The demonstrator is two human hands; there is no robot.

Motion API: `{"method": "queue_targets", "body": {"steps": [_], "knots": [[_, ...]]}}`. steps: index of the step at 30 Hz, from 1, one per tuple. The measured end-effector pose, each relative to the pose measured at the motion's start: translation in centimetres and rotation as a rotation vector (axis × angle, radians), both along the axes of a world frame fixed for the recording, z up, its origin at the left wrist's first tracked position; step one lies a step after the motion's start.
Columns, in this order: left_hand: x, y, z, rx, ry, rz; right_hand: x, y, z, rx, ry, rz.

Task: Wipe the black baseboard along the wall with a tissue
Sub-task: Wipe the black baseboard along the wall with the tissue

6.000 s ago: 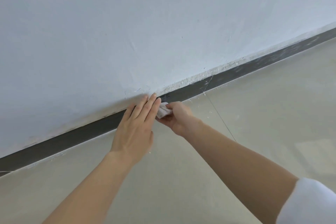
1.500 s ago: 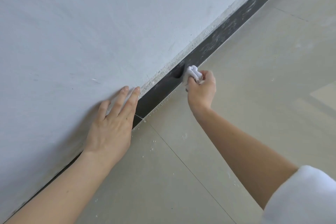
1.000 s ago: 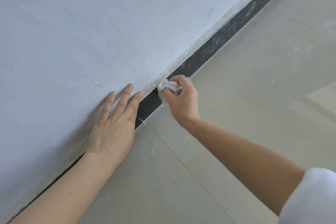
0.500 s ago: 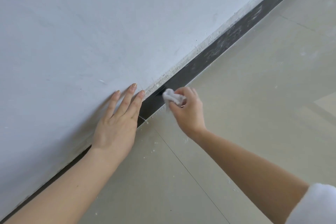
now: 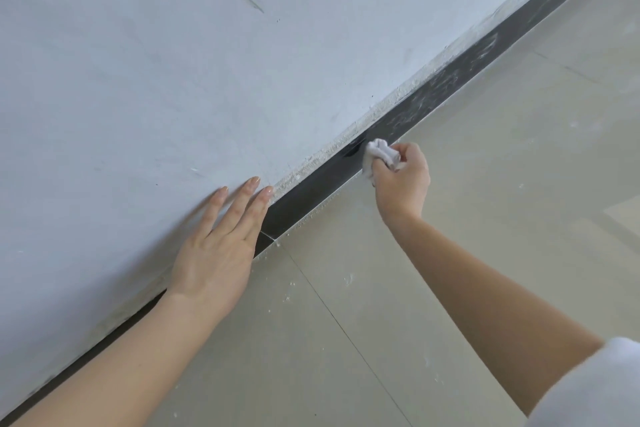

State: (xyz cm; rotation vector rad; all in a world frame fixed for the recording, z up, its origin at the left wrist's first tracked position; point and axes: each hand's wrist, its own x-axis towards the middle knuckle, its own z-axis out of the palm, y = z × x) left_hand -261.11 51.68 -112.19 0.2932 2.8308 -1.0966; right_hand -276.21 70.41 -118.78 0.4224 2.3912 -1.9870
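The black baseboard [image 5: 304, 191] runs diagonally from lower left to upper right where the white wall [image 5: 173, 62] meets the floor. My right hand [image 5: 401, 180] grips a crumpled white tissue [image 5: 379, 152] and holds it against the baseboard. My left hand [image 5: 221, 246] lies flat on the wall just above the baseboard, fingers straight and together. To the right of the tissue the baseboard carries whitish dust smears [image 5: 446, 87]; between my hands it looks dark and clean.
The beige tiled floor [image 5: 485, 184] fills the lower right, with grout lines and white crumbs of plaster near the baseboard. A rough plaster edge [image 5: 363, 125] lines the wall's bottom. A white sleeve [image 5: 595, 388] shows at the lower right corner.
My right hand has slid the tissue to the right along the baseboard, away from my left hand. My left hand stays flat on the wall.
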Motion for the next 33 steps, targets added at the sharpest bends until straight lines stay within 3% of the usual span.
{"method": "queue_targets", "body": {"steps": [4,6,10,18,24,29,33], "knots": [[-0.2,-0.6,0.2,0.003,0.006,-0.018,4.2,-1.3,-1.8,0.097,0.016,0.374],[-0.3,-0.4,0.4,0.008,0.005,-0.006,5.0,-2.5,-2.2,0.091,0.031,0.437],[-1.7,1.3,0.6,0.104,0.040,-0.023,3.8,-3.8,-2.2,-0.018,-0.060,0.324],[-4.1,3.8,0.9,0.068,-0.045,-0.005,-4.3,1.0,-2.1,0.011,-0.059,0.047],[-5.1,4.4,0.8,0.171,0.094,-0.002,-5.5,3.3,-1.9,-0.042,-0.093,-0.125],[-6.9,5.7,1.0,0.026,0.084,0.023,0.9,0.8,-1.0,0.045,0.062,0.312],[-7.3,5.7,0.7,-0.015,0.052,0.018,2.0,-1.6,-0.6,-0.014,0.223,0.388]]}}
